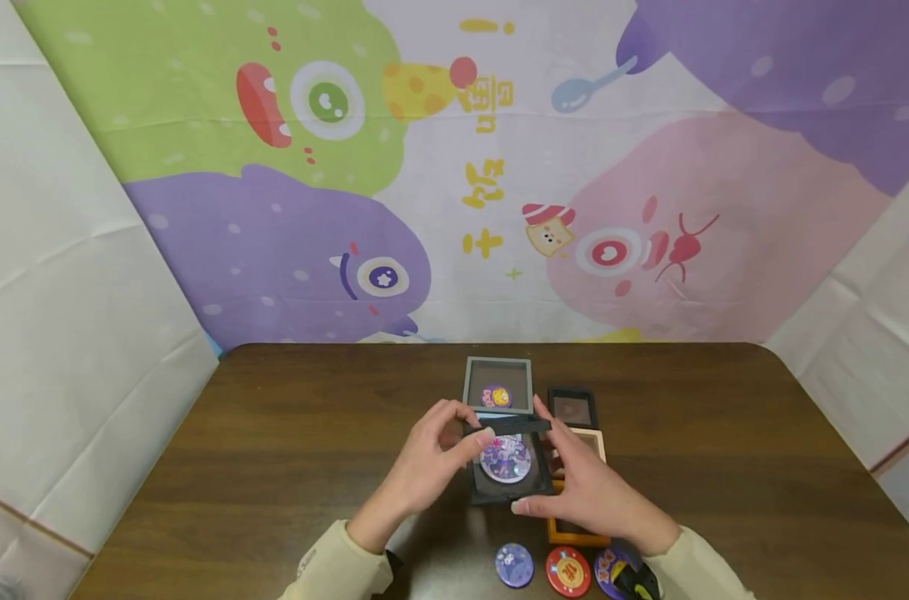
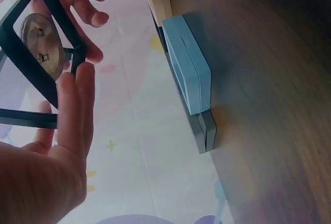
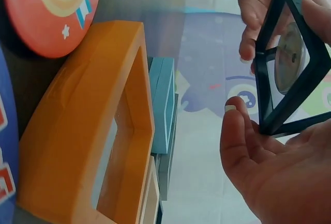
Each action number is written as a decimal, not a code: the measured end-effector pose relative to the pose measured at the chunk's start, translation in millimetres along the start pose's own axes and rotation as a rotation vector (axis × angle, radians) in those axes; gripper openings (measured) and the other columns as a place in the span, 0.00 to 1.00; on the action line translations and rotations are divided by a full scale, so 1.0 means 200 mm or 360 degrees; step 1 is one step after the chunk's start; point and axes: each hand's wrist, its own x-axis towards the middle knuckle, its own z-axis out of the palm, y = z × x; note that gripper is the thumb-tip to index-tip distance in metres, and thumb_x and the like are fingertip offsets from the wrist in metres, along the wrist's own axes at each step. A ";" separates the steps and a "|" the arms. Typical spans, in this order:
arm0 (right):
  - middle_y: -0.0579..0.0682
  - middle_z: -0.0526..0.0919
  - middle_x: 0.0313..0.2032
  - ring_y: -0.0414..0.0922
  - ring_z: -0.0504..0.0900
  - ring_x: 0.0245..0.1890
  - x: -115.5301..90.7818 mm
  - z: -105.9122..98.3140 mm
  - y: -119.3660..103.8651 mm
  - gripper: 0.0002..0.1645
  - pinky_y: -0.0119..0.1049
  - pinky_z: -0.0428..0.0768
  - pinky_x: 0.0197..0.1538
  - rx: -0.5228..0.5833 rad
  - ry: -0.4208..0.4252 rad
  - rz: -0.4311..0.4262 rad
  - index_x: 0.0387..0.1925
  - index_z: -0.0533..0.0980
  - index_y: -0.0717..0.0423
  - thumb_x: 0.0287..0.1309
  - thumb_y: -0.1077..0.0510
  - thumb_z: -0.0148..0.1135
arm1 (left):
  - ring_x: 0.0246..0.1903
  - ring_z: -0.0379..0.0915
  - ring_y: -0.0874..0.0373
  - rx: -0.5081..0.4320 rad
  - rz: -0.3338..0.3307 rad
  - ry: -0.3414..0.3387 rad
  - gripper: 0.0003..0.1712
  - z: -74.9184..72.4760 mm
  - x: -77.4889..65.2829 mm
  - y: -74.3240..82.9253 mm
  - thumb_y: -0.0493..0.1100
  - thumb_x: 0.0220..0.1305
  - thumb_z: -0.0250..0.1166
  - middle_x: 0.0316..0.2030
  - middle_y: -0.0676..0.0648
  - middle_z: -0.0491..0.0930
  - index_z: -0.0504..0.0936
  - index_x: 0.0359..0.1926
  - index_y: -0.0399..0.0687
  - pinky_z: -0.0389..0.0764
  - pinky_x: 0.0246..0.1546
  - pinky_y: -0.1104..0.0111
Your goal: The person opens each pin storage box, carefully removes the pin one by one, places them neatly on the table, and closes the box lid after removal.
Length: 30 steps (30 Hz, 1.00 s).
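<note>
Already done: one badge in the grey frame (image 1: 498, 384). Now fingers of left hand (image 1: 432, 462) and right hand (image 1: 585, 483) pinching the black frame (image 1: 510, 461) around another badge (image 1: 505, 458). Three badges (image 1: 566, 570) left, orange frame (image 1: 574, 530) unfilled.

Cream long sleeves (image 1: 334, 567), bare hands, no rings

Right hand (image 1: 589, 492) hides orange frame (image 1: 574, 533) (mostly).
</note>
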 end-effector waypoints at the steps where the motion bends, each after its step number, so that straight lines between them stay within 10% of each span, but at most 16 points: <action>1: 0.55 0.72 0.61 0.46 0.78 0.50 0.00 0.00 0.00 0.71 0.40 0.80 0.51 -0.0016 -0.0007 -0.0004 0.79 0.39 0.44 0.48 0.43 0.79 | 0.27 0.79 0.58 0.0001 -0.0019 0.0007 0.12 0.00 0.00 0.00 0.50 0.66 0.67 0.41 0.49 0.73 0.78 0.41 0.49 0.82 0.31 0.61; 18: 0.55 0.71 0.64 0.47 0.78 0.49 0.00 -0.01 -0.02 0.58 0.40 0.82 0.48 -0.0196 0.0058 0.0005 0.76 0.51 0.61 0.57 0.41 0.72 | 0.28 0.79 0.60 0.0135 -0.0119 0.0152 0.18 -0.01 0.02 0.00 0.60 0.69 0.61 0.38 0.49 0.79 0.81 0.40 0.51 0.81 0.32 0.62; 30: 0.33 0.77 0.27 0.35 0.72 0.24 0.01 0.00 -0.04 0.07 0.30 0.71 0.26 -0.0316 0.0437 -0.0169 0.38 0.85 0.45 0.57 0.57 0.73 | 0.26 0.77 0.60 0.0212 -0.0212 0.0109 0.25 0.04 0.00 -0.01 0.65 0.67 0.61 0.40 0.48 0.78 0.79 0.40 0.48 0.76 0.31 0.64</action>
